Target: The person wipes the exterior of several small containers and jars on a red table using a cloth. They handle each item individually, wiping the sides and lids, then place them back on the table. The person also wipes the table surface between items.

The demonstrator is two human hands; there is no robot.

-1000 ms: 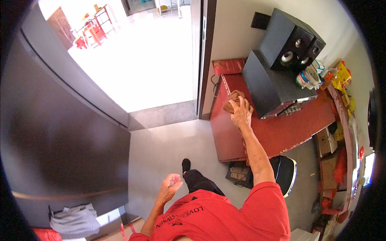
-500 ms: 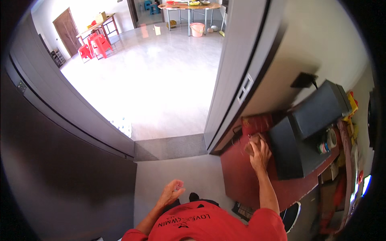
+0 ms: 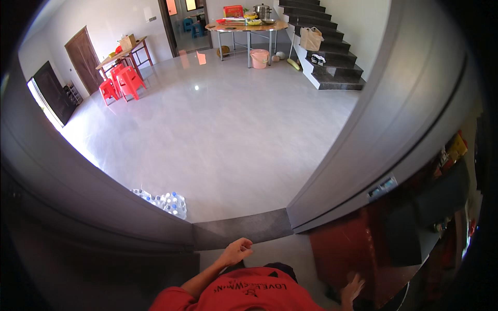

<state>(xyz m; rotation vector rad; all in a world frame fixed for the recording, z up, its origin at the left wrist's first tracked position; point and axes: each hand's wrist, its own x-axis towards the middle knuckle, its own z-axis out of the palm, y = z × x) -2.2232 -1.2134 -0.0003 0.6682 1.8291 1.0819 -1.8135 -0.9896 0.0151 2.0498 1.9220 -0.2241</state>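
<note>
My left hand (image 3: 236, 252) hangs in front of my red shirt, near the doorway's dark sill (image 3: 249, 228). Its fingers are loosely curled, and nothing shows in them. At the lower right, my right hand (image 3: 354, 287) is by the near edge of a dark red tabletop (image 3: 340, 246). Motion blurs it slightly, but its fingers look spread and I see no object in them. Whether it touches the tabletop I cannot tell. A dark box-shaped thing (image 3: 407, 233) stands on the tabletop, right of and beyond that hand.
Grey door panels frame the opening, one with a metal latch plate (image 3: 382, 188). Bottles in clear wrap (image 3: 174, 203) stand past the sill at left. Farther off are red stools (image 3: 127, 83), a round table (image 3: 246, 26), a pink bucket (image 3: 259, 58) and dark stairs (image 3: 332, 57).
My right hand has left the brownish thing it gripped on the tabletop and come back toward me, its fingers opening. My view has swung up and left, bringing the stairs and bottles into sight.
</note>
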